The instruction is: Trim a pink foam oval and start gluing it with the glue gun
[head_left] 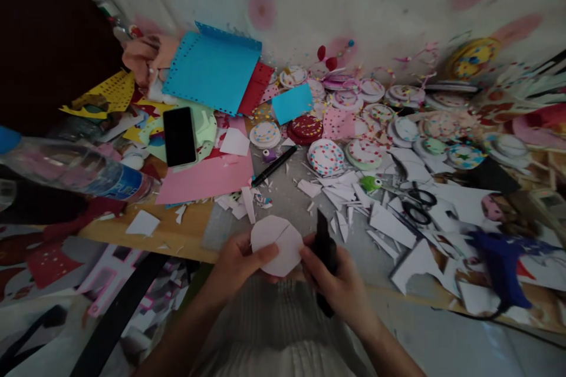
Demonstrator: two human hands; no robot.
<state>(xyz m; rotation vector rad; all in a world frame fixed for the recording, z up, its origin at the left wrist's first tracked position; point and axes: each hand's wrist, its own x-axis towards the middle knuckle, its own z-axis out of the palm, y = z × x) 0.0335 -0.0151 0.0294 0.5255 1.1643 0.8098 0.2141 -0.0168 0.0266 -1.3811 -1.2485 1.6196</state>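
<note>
A roughly round white piece of card or foam board (277, 247) with a dark line across its upper part is held over the table's front edge. My left hand (243, 262) grips it from the left, thumb on top and fingers underneath. My right hand (338, 280) is closed round a black utility knife (326, 247), its dark blade end pointing up and away. The right thumb and fingertip also touch the card's right edge. White offcuts (340, 200) are scattered just beyond both hands.
Decorated round discs (326, 157) crowd the table's back. A black marker (275, 166), a phone (179, 136) and pink paper (207, 179) lie left of centre. Black-handled scissors (418, 203) and a blue glue gun (499, 265) are at right, a plastic bottle (88, 165) at left.
</note>
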